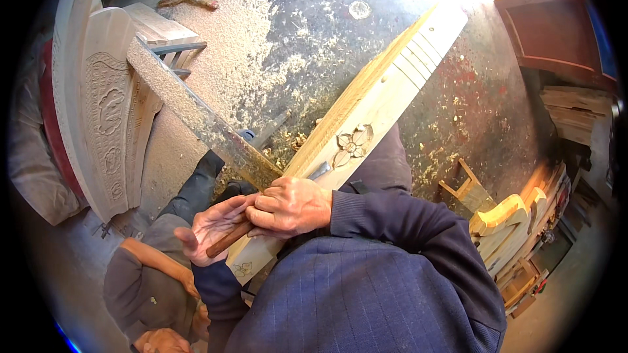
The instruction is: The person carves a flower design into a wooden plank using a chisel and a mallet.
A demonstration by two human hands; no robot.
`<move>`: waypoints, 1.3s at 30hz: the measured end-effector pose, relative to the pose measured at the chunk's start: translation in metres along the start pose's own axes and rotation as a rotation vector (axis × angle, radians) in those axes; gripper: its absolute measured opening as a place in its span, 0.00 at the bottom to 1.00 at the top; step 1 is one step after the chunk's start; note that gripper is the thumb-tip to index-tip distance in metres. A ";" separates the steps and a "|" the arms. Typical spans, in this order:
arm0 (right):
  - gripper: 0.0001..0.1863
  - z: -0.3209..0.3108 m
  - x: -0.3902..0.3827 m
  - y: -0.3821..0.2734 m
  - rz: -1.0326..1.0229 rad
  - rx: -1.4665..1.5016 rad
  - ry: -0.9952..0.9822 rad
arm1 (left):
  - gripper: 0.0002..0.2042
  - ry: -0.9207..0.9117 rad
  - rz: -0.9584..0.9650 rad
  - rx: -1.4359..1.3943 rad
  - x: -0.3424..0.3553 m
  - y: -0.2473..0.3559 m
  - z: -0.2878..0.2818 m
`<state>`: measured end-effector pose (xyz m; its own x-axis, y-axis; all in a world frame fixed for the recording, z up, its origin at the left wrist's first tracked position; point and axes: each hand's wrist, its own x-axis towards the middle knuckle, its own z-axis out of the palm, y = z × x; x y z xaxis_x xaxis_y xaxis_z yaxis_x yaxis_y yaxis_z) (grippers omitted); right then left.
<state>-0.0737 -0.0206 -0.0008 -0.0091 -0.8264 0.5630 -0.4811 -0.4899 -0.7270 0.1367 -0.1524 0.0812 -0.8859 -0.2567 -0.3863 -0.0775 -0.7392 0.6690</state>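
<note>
Chisel (226, 242): slanted over the beam's (384, 99) near part, partly inside your grip; its handle end sits low, just left of the beam's near end, and its blade (320, 171) shows over the beam's pale face, near the flower (353, 146). Whether the edge touches wood, you cannot tell.
Right hand (288, 206): your fist is clenched round the chisel, above the beam's near part.
Left hand (214, 227): you hold it unclosed, palm up, thumb spread, just left of the beam; the handle lies against it.
Board (193, 101): reaches the beam's left edge, ahead of your hands.
Shavings (226, 46): left of the beam.
Co-worker (157, 294): left of the beam's near end.
</note>
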 end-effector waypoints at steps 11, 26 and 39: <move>0.15 0.003 -0.002 0.002 -0.012 -0.013 0.027 | 0.68 0.048 -0.022 0.057 0.000 0.005 0.003; 0.17 0.004 0.004 0.010 -0.010 -0.075 0.168 | 0.67 0.068 -0.090 0.166 0.027 0.032 -0.003; 0.17 0.011 0.007 0.017 0.052 -0.098 0.167 | 0.62 0.066 -0.043 0.043 0.039 0.028 -0.031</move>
<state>-0.0723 -0.0374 -0.0138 -0.1775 -0.7887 0.5886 -0.5592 -0.4114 -0.7198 0.1138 -0.2021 0.0649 -0.8495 -0.2663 -0.4555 -0.1360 -0.7236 0.6767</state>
